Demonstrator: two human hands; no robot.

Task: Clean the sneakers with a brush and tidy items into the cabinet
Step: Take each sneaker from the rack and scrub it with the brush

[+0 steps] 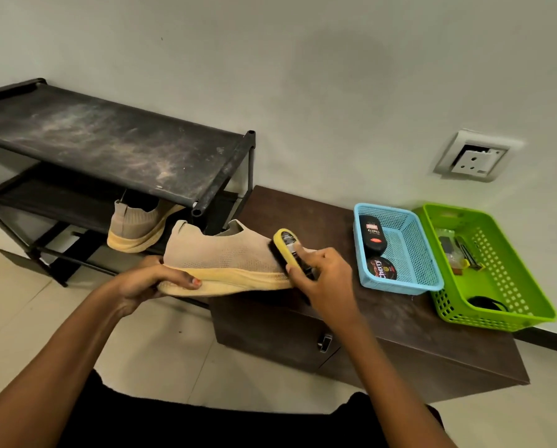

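A beige knit sneaker [225, 258] with a yellow sole is held level in front of me. My left hand [151, 284] grips its heel end from below, thumb across the sole. My right hand [325, 279] grips a yellow-backed brush [288, 248] whose dark bristles press on the toe part of the upper. The second sneaker [134, 227] stands on a lower tier of the black shoe rack [115, 140], heel toward me. Below my right hand is the low brown cabinet [400, 344] with a metal handle [325, 343].
On the cabinet top stand a blue basket [409, 253] holding a black polish bottle [373, 236] and a round polish tin [382, 269], and a green basket [497, 286] with small items. A wall socket [474, 156] sits above. Pale floor tiles lie on the left.
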